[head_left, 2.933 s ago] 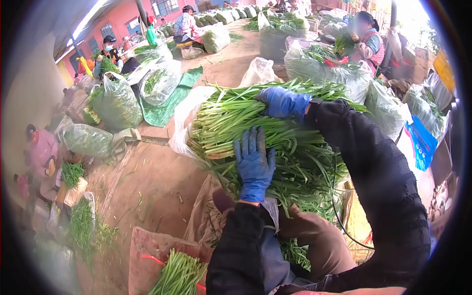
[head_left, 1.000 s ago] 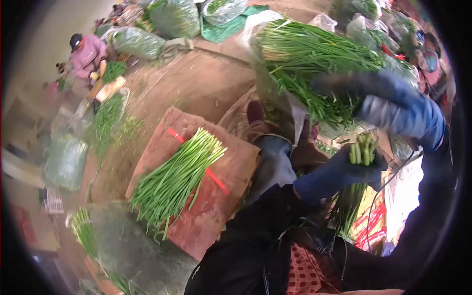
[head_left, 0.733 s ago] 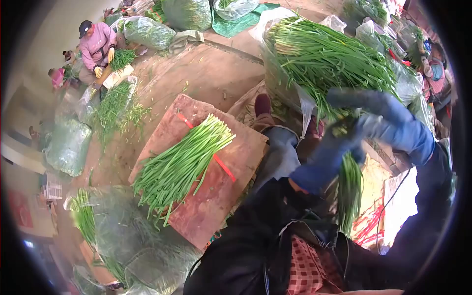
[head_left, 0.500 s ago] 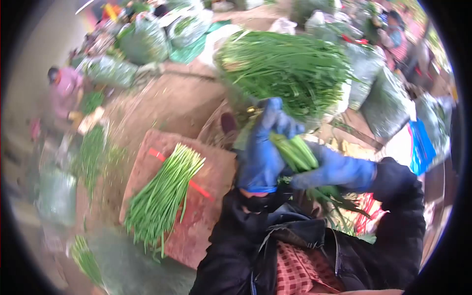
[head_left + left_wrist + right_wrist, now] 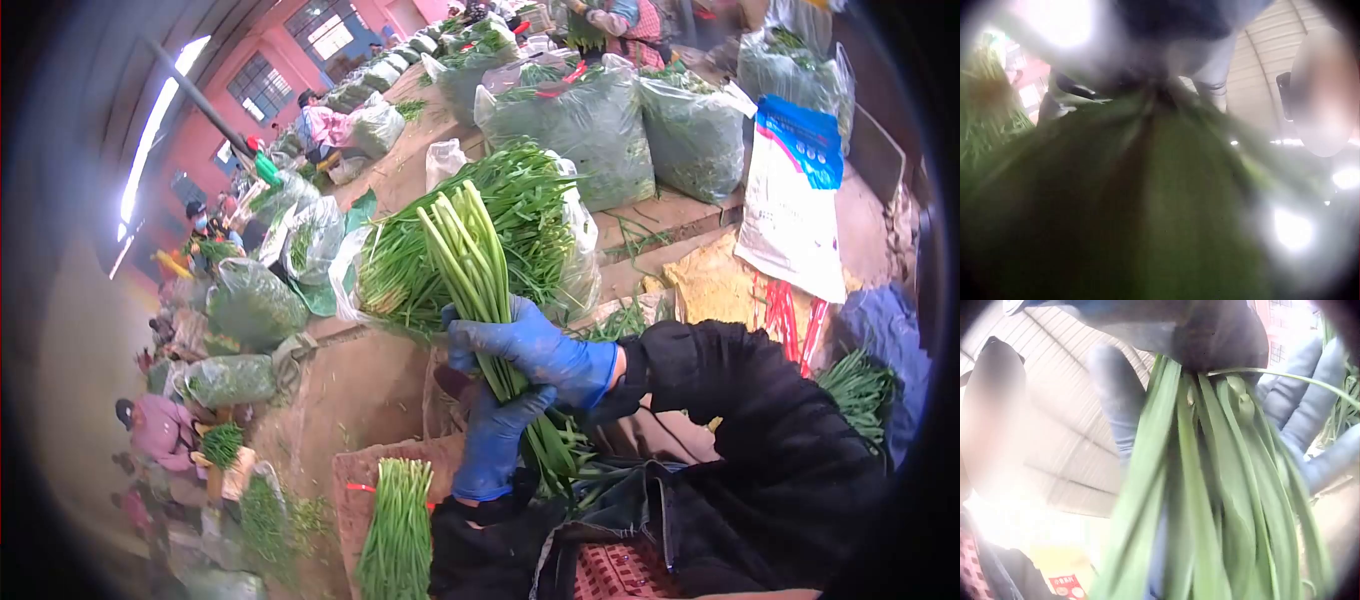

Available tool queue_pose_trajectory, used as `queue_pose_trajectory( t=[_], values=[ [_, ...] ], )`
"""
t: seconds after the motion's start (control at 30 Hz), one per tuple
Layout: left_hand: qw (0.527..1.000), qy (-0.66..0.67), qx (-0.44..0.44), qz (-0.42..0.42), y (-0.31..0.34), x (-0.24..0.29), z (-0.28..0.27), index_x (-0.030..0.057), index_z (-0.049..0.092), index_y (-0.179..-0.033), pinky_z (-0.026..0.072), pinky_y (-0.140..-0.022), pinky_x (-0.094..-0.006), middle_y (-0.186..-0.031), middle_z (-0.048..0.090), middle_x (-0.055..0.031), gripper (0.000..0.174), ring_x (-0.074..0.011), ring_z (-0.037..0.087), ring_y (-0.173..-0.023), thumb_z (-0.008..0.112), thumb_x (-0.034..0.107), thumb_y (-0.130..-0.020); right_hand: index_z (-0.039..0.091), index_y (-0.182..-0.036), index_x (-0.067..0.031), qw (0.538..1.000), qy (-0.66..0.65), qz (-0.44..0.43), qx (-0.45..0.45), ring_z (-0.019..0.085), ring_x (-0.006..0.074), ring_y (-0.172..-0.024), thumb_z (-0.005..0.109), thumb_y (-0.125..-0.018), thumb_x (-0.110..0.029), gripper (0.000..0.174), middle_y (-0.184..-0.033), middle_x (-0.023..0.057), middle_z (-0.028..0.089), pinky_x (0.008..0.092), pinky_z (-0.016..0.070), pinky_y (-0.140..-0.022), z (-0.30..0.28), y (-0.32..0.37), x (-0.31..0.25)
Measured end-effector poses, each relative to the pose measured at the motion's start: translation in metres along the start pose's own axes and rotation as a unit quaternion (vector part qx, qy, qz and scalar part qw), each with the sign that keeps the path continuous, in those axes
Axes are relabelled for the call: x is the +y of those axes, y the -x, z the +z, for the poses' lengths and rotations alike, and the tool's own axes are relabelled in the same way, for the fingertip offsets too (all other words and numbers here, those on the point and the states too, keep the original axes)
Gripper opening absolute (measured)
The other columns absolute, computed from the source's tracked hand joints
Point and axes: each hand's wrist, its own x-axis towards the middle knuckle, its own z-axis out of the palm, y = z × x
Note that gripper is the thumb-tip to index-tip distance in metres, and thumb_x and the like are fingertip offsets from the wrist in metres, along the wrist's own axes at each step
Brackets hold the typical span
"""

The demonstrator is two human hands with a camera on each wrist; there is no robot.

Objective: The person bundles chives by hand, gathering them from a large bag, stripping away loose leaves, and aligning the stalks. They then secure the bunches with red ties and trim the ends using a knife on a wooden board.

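A bunch of garlic chives point(image 5: 470, 245) is held stem ends up before my body. My blue-gloved right hand point(image 5: 545, 350) grips its middle, fingers wrapped round the stalks. Just below is my left hand point(image 5: 500, 440), also gloved in blue. The right wrist view shows left-hand fingers point(image 5: 1319, 394) straight and spread on one side of the hanging leaves point(image 5: 1210, 487), the thumb standing out on the other. Blurred leaves point(image 5: 1147, 206) fill most of the left wrist view. Beyond the bunch lies a large pile of chives point(image 5: 540, 200) in an open plastic bag.
A reddish board point(image 5: 365, 465) at lower left bears a sorted chive bundle point(image 5: 395, 530) over red ties. Full plastic bags point(image 5: 570, 130) stand behind the pile. A white and blue sack point(image 5: 795, 200) and red strips point(image 5: 785, 320) lie at right. Other people sit farther off.
Both hands rested on the pile at first; then the left hand held a bunch low near the lap. The bunch has come up and forward, and the right hand has taken hold of it.
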Motion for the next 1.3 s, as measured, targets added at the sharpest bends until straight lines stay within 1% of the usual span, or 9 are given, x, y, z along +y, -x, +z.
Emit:
queue_pose_trajectory(
  t=[0.2,0.43,0.5,0.53,0.7,0.8,0.87,0.93,1.3],
  values=[
    [0.979,0.01,-0.021,-0.203,0.002,0.039,-0.029,0.0017,0.058,-0.117,0.0434,-0.052,-0.0223,-0.075,0.059,-0.0013,0.033,-0.0089,0.054,-0.059,0.065,0.011,-0.086,0.054,-0.12,0.0005,0.928,0.369,0.04,-0.035,0.057,0.0206,-0.1,0.064,-0.086,-0.039,0.053,-0.107,0.0129,0.063,0.0339,0.0451,-0.087,-0.057,0.021,-0.077],
    [0.951,-0.091,-0.081,-0.285,-0.032,0.021,-0.023,0.0042,0.059,-0.115,0.0434,-0.053,-0.0204,-0.073,0.056,0.0001,0.03,-0.009,0.053,-0.058,0.063,0.011,-0.086,0.04,-0.136,-0.0086,0.412,0.794,-0.426,-0.138,0.048,0.0326,-0.12,0.061,-0.076,-0.02,0.065,-0.138,0.0167,0.042,0.0443,0.0422,-0.095,-0.08,0.051,-0.075],
    [0.872,-0.42,-0.25,-0.007,-0.047,-0.026,-0.033,0.0045,0.056,-0.115,0.0475,-0.058,-0.0235,-0.083,0.06,-0.003,0.032,-0.0119,0.057,-0.065,0.064,0.013,-0.085,0.054,-0.122,-0.0084,0.368,0.753,-0.516,-0.178,0.058,0.0333,-0.105,0.059,-0.077,-0.017,0.047,-0.12,0.0172,0.057,0.0432,0.0482,-0.085,-0.078,0.036,-0.058],
    [0.895,-0.25,-0.184,-0.321,-0.047,0.018,0.021,0.0046,0.052,-0.118,0.0509,-0.067,-0.0265,-0.1,0.062,-0.0063,0.032,-0.0145,0.061,-0.079,0.06,0.016,-0.089,0.054,-0.122,-0.0084,0.367,0.759,-0.511,-0.169,0.058,0.0333,-0.105,0.059,-0.077,-0.017,0.047,-0.12,0.0172,0.057,0.0432,0.0482,-0.085,-0.083,0.036,-0.057],
    [0.945,0.141,0.006,-0.295,-0.044,0.065,0.04,-0.0009,0.046,-0.13,0.0539,-0.071,-0.029,-0.111,0.061,-0.0127,0.042,-0.0204,0.063,-0.086,0.051,0.009,-0.09,0.065,-0.086,-0.0105,0.614,0.775,-0.138,-0.066,0.063,0.036,-0.066,0.065,-0.073,-0.021,0.018,-0.071,0.0135,0.063,0.0428,0.0505,-0.058,-0.14,0.05,-0.087],
    [0.931,-0.357,-0.062,0.051,-0.038,0.027,-0.026,-0.0012,0.046,-0.131,0.053,-0.081,-0.0316,-0.12,0.058,-0.0153,0.04,-0.0223,0.061,-0.101,0.048,0.007,-0.092,0.065,-0.092,-0.0056,0.788,0.611,0.061,0.037,0.064,0.0243,-0.064,0.066,-0.078,-0.019,0.019,-0.073,0.0117,0.065,0.0352,0.0504,-0.057,-0.183,0.059,-0.098],
    [0.981,0.168,0.043,-0.083,-0.035,-0.001,-0.043,-0.0021,0.045,-0.131,0.0491,-0.091,-0.0346,-0.125,0.056,-0.0163,0.038,-0.022,0.055,-0.114,0.045,0.009,-0.095,0.065,-0.093,-0.0042,0.854,0.481,0.191,0.057,0.064,0.0181,-0.064,0.068,-0.079,-0.019,0.02,-0.072,0.0098,0.065,0.032,0.0499,-0.056,-0.187,0.06,-0.093],
    [0.881,-0.428,-0.151,0.135,-0.038,-0.034,-0.027,-0.0027,0.04,-0.135,0.044,-0.097,-0.0367,-0.129,0.053,-0.0164,0.045,-0.022,0.049,-0.121,0.051,0.012,-0.094,0.065,-0.091,-0.0019,0.944,0.271,0.186,0.015,0.06,0.0101,-0.064,0.068,-0.08,-0.017,0.019,-0.072,0.0056,0.064,0.0283,0.0488,-0.056,-0.183,0.059,-0.072],
    [0.926,0.301,0.223,-0.043,-0.07,-0.046,0.066,0.0069,0.057,-0.113,0.052,-0.081,-0.0345,-0.079,0.052,0.0015,0.03,-0.011,0.058,-0.079,0.059,0.027,-0.092,0.063,-0.092,-0.0044,0.774,0.543,0.227,-0.233,0.062,0.0245,-0.07,0.066,-0.076,-0.025,0.026,-0.082,0.0166,0.065,0.0339,0.0501,-0.066,-0.154,0.048,-0.025]
  ],
)
